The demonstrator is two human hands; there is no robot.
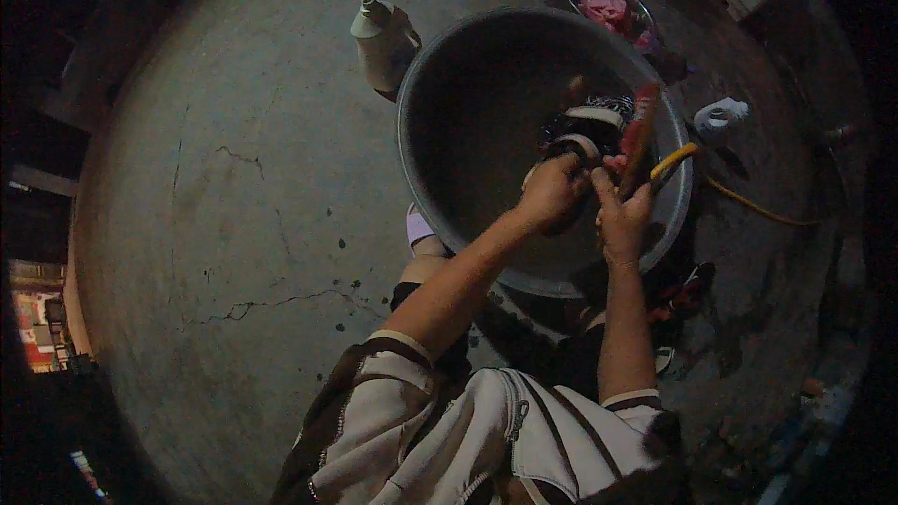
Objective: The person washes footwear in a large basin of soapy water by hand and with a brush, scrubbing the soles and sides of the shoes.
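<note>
A large grey basin [409,145] stands on the floor before me, and both my hands are over its right half. My left hand [555,193] is closed on a dark item with pale bands [596,116], which has a speckled black-and-white part. Poor light leaves its exact kind unclear. Close beside it, my right hand [624,221] is closed round a long reddish-brown stick-like thing [642,136] that points away from me. Something pinkish-red [615,164] shows between the hands. The fingertips are partly hidden.
A pale handled bottle [374,42] stands beyond the basin's left side. A bowl of pink cloth [606,11] sits at the far right, near a white container [720,119]. The yellow hose [675,159] crosses the basin's right rim. Dark red footwear [687,290] lies near right.
</note>
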